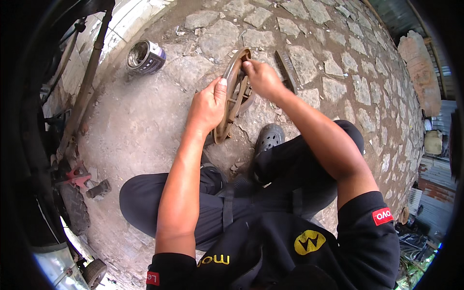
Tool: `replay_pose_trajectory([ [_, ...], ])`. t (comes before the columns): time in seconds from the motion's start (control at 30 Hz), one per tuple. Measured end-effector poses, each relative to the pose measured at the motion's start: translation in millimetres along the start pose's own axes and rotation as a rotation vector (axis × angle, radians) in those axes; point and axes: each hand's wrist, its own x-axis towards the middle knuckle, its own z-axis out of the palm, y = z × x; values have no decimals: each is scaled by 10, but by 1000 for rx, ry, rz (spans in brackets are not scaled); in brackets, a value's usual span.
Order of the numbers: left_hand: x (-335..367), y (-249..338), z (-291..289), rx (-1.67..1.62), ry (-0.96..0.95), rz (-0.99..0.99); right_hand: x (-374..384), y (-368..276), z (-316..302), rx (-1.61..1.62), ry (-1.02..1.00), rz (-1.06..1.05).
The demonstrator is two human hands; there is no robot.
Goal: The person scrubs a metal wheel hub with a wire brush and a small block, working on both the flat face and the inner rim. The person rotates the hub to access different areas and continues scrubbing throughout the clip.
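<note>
A rusty, round brake assembly (234, 99) stands tilted on edge above the ground in front of me, with curved pieces and a bar showing inside its rim. My left hand (209, 107) is closed around the near-left side of the rim, thumb laid over the edge. At the upper end, my right hand (263, 78) grips a part just inside the rim, its fingers curled; their tips are mostly hidden. Just right of that hand, a long dark ridged metal piece (285, 71) lies on the stones.
A dark paint can (146, 57) stands at the upper left. A vehicle's underside parts, a red jack stand (78, 176) and a short dark cylinder (98, 189) are at the left. Uneven paving stones (333, 91) spread to the right, toward corrugated metal sheets (432, 179).
</note>
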Motion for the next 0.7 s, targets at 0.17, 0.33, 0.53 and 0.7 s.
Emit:
replay_pose_trajectory([
  [0.17,-41,13,22,37,-30,-22,27,43,-361,165,133,57],
  [0.33,-81,-18,51,6,0,-31,-157,29,-376,50,107,96],
  [0.53,-94,23,51,-63,6,-23,-168,121,-201,142,-5,-7],
  [0.7,-56,-20,42,-68,9,42,-171,43,-99,59,97,-255],
])
